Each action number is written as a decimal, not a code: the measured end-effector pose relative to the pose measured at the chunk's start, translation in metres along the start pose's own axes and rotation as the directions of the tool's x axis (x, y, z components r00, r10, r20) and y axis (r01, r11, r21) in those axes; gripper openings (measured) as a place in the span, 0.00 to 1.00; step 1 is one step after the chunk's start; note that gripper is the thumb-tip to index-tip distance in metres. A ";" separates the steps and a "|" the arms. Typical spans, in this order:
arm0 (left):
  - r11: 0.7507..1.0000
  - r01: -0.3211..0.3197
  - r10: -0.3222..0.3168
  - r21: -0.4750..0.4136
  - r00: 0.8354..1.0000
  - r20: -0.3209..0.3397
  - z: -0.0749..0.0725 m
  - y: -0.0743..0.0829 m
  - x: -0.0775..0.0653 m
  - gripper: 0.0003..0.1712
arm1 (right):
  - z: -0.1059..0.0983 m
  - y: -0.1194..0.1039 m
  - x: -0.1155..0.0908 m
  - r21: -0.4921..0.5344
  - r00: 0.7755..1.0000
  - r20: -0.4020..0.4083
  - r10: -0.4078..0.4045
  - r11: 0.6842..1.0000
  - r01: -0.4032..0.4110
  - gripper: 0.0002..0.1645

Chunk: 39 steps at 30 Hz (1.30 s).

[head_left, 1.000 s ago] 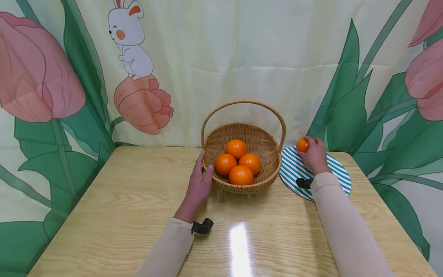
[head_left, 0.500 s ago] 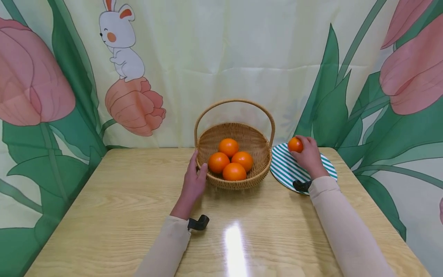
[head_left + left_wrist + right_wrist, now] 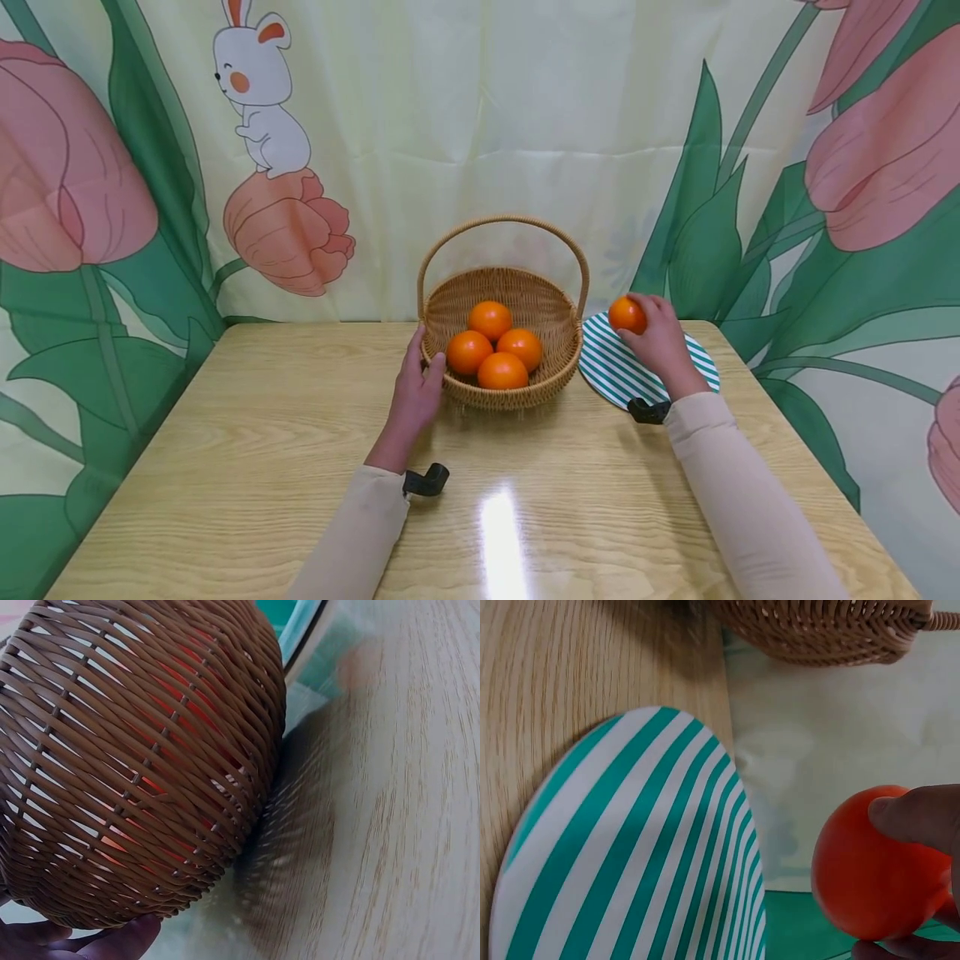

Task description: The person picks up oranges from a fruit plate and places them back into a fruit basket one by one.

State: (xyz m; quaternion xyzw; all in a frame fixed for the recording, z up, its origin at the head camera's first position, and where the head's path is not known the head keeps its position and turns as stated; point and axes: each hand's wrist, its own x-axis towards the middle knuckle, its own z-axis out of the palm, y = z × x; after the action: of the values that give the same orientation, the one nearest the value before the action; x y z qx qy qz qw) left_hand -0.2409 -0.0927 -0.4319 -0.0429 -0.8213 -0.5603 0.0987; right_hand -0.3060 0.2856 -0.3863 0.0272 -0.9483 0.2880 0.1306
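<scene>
A wicker basket (image 3: 555, 358) with an arched handle holds several oranges (image 3: 503, 371). My left hand (image 3: 417, 392) rests against its left side, fingers fairly straight and thumb apart near the front rim. In the left wrist view, fingertips (image 3: 131, 937) touch the woven wall (image 3: 112, 750), and orange shows through the gaps. Another orange (image 3: 627, 315) is pinched between the thumb and fingers of my right hand (image 3: 663, 342). That hand is over a round green-and-white striped mat (image 3: 611, 367). From the right wrist, the held orange (image 3: 877, 862) appears raised off the mat (image 3: 630, 840).
The light wooden table (image 3: 300, 433) ends at a printed curtain (image 3: 525, 108) close behind the basket. Striped mat and basket stand side by side near the back edge. Black wrist cameras (image 3: 426, 481) sit at both cuffs.
My right hand has lifted the orange off the striped mat and carried it left towards the basket. My left hand stays at the basket's side. The head view has shifted slightly.
</scene>
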 end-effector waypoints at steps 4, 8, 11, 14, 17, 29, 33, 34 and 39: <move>1.000 -0.010 0.010 -0.003 1.000 -0.003 0.000 0.001 0.000 0.36 | 0.000 -0.004 -0.005 0.003 1.000 -0.007 -0.025 1.000 0.025 0.38; 1.000 -0.010 0.010 0.002 1.000 -0.006 0.000 0.001 -0.001 0.36 | -0.001 -0.009 -0.010 0.010 0.998 -0.023 -0.052 0.999 0.052 0.38; 1.000 -0.011 0.011 0.003 1.000 -0.005 -0.001 0.003 -0.001 0.36 | -0.003 -0.013 -0.014 0.014 0.997 -0.037 -0.070 0.997 0.071 0.38; 1.000 -0.014 0.014 0.003 1.000 -0.005 -0.001 0.003 -0.001 0.36 | -0.005 -0.018 -0.019 0.016 0.995 -0.043 -0.085 0.996 0.085 0.38; 1.000 -0.016 0.016 0.002 1.000 -0.005 -0.001 0.003 0.000 0.36 | -0.008 -0.024 -0.023 0.011 0.994 -0.048 -0.098 0.995 0.099 0.38; 1.000 -0.002 0.002 0.000 1.000 -0.004 0.002 0.001 0.000 0.36 | -0.021 -0.049 -0.043 0.049 0.981 -0.090 -0.172 0.983 0.177 0.38; 1.000 -0.005 0.005 0.003 1.000 -0.008 0.002 0.001 -0.001 0.36 | -0.025 -0.059 -0.048 0.064 0.972 -0.112 -0.206 0.975 0.214 0.38; 1.000 -0.005 0.005 0.003 1.000 -0.008 0.002 0.001 -0.001 0.36 | -0.026 -0.062 -0.049 0.064 0.970 -0.115 -0.214 0.973 0.223 0.38; 1.000 -0.011 0.011 -0.003 1.000 -0.010 0.002 0.002 0.000 0.35 | -0.028 -0.073 -0.055 0.056 0.956 -0.140 -0.259 0.962 0.269 0.38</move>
State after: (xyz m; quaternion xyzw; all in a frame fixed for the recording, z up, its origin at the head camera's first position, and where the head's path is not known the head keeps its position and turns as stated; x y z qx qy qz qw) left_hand -0.2405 -0.0897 -0.4307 -0.0447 -0.8196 -0.5613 0.1060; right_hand -0.2368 0.2385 -0.3393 0.1395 -0.9141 0.3042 0.2288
